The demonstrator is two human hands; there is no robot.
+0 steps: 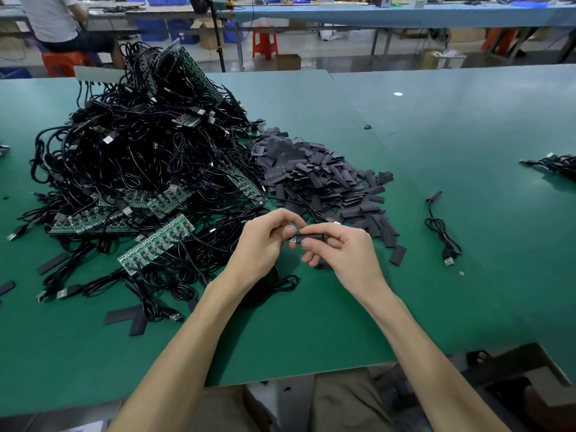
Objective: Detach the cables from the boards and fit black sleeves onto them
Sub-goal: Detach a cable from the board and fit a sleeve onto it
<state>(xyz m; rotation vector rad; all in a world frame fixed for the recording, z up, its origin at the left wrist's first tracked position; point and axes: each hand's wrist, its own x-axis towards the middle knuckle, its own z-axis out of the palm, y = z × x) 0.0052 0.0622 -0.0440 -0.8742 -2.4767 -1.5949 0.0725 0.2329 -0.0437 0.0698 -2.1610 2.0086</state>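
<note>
Sleeve (311, 237) at frame centre lies left-to-right, pinched in right hand (346, 254), its left mouth meeting cable end (293, 239) pinched in left hand (265, 241); hands close together above worktop (343, 322).

A green work table (452, 291) fills the foreground. Beyond its far edge, a red plastic stool (265, 42) stands near a cardboard box (288, 61), before a long blue-covered bench (405, 15). At upper left a person (53, 20) sits on an orange stool (67, 63).
</note>
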